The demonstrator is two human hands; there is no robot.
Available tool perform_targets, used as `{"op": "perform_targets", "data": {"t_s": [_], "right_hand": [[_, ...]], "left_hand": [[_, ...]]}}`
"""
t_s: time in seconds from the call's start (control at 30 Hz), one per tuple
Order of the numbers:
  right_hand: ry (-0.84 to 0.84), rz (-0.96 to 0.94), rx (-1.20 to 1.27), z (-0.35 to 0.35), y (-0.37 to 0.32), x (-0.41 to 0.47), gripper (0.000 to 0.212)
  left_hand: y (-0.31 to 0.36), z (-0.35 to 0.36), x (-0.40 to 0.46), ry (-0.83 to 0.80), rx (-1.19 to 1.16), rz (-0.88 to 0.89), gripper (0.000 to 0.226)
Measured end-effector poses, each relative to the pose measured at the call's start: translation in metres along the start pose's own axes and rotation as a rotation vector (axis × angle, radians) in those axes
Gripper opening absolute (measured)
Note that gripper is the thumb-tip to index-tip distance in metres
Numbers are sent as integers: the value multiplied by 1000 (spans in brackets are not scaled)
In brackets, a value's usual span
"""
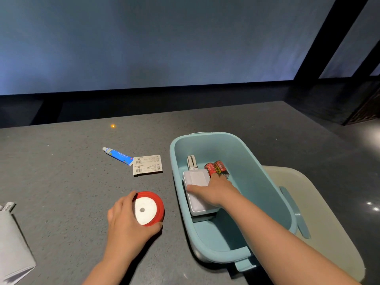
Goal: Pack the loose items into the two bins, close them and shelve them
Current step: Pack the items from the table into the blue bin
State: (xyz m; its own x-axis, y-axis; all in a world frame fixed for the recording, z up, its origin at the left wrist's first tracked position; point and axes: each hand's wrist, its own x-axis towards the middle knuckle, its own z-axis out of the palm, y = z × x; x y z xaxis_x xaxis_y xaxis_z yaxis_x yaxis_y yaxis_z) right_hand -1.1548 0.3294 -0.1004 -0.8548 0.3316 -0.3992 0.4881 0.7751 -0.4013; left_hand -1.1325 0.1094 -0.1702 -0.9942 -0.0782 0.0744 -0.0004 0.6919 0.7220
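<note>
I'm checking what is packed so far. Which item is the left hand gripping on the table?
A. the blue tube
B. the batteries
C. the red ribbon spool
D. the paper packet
C: the left hand curls round the red ribbon spool on the table, outside the teal bin.

Markings: none are reading clearly.
The blue tube (118, 156) is showing white lettering, the paper packet (147, 164) is carrying barcodes and fine print, and the red batteries (216, 168) are bearing gold print; all are proving too small to read.
</note>
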Motion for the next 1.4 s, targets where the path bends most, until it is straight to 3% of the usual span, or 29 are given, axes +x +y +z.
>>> {"op": "perform_targets", "data": {"t_s": [0.07, 0.13, 0.23, 0.33, 0.47, 0.6, 0.7, 0.8, 0.93, 1.2, 1.4], "right_hand": [[152, -94, 131, -12, 1, -8, 66], [232, -194, 419, -25, 0, -24, 42], [20, -302, 812, -38, -7, -54, 24], [-126, -368, 966, -43, -14, -69, 26], [57, -330, 1014, -57, -1, -61, 14], [361, -278, 798, -78, 29, -33, 14], [561, -288, 428, -90, 46, -8, 19], [629, -331, 19, -90, 48, 18, 30], [596, -447, -365, -82, 40, 46, 36], [536, -613, -549, -81, 25, 68, 38], [557, -636, -453, -78, 11, 75, 37]], "left_hand": [[10, -12, 2, 88, -72, 16, 101], [30, -27, 5, 187, -157, 102, 101], [75, -42, 10, 258, -244, 273, 97], [120, -35, 12, 214, -273, 429, 94], [139, -9, 15, 44, -319, 444, 102], [112, 9, 19, -65, -222, 326, 100], [98, 12, 18, -118, -286, 222, 84], [93, 13, 18, -150, -289, 218, 76], [89, 15, 18, -160, -287, 210, 73], [91, 16, 16, -157, -297, 203, 73], [91, 16, 17, -161, -292, 197, 72]]}}
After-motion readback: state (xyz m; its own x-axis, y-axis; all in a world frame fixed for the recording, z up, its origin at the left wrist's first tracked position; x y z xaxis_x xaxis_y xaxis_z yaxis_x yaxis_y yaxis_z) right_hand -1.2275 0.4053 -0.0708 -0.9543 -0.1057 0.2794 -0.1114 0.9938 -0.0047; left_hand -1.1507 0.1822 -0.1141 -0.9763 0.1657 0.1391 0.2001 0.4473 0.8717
